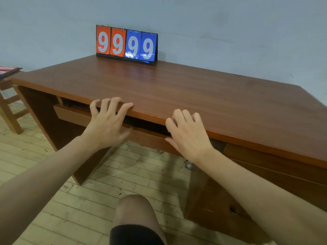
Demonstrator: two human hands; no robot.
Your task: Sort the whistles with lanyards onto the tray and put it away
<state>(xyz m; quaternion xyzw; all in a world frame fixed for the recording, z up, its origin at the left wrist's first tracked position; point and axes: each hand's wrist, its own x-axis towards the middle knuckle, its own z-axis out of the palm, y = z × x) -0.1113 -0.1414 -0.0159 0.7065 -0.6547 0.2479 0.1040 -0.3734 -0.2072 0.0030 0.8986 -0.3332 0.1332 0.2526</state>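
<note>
A wide brown wooden surface (177, 85) is seen against a pale wall (230, 23), above a floor (53, 174) of light planks. Under its front edge a sliding shelf (74, 115) is pushed almost fully in, so that only its front strip and a dark gap are seen. The tray and the whistles cannot be made out; whether they lie in that dark gap cannot be told. To the right, drawer fronts (265, 165) are seen below the top. At the far edge a flip scoreboard (126, 44) is stood upright, with two orange and two blue cards, each marked 9. At the far left a wooden stool (10, 106) is partly seen, with a dark, red-marked board (7, 70) laid on it. The left hand (106, 124) is held at the front edge, its fingers (113, 103) spread and bent, the tips touching the edge, nothing gripped. The right hand (189, 137) is placed likewise further right, its fingers loosely curled over the edge, nothing held. A bare knee (134, 209) is seen below.
</note>
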